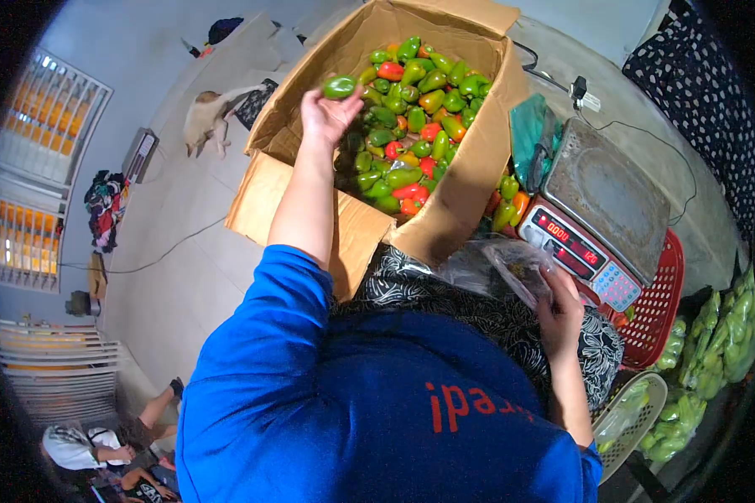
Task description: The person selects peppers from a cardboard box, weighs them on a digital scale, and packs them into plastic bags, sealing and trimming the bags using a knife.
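Fingers of the left hand point(331, 119) are partly open and curled up loosely, with a green pepper point(340, 86) held near their tips, above the near-left side of the cardboard box point(471, 189); how firmly they press cannot be told. Most of the other peppers point(404, 176), green with some red and orange, lie heaped inside that box, and a few more point(504, 215) sit just outside it, beside the scale point(612, 201). Right-hand fingers are nearly closed on the edge of a clear plastic bag point(512, 267), which sags over the patterned cloth point(596, 339) on the lap; the right hand point(562, 310) is close to the scale's keypad point(617, 287). Skin that glossy would slide out of a tight tip-pinch, so cradling the pepper across several fingers, thumb lightly over it, looks safer — firm enough to steady it, never so hard as to bruise. Turning it gently under the light would let soft spots or splits show. Film this thin creases and clings, so the bag is best gripped by one layer at the rim, its mouth kept loose — and clear of the keys, where a stray knuckle could press one.
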